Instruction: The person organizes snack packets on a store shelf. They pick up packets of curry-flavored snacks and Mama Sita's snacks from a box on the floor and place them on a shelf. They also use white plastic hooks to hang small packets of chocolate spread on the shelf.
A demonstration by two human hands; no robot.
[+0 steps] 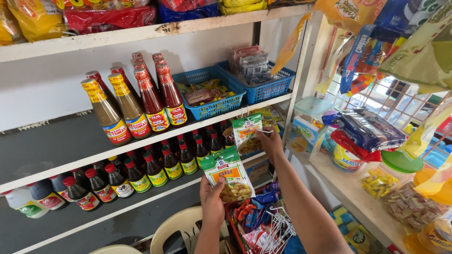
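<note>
Gripping a green-topped spice packet (229,173), the left hand (211,199) sits below the right hand (272,143), which pinches a matching hanging packet (246,133) beside red-capped sauce bottles (155,101).

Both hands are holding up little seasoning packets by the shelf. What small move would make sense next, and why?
Probably lifting the right hand slightly to settle its packet at the shelf edge. That packet's top already sits just under the edge, near the blue basket, while the left hand holds the other packet lower and clear of the shelf.

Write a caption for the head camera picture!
Left hand and right hand each hold a seasoning packet.
</note>
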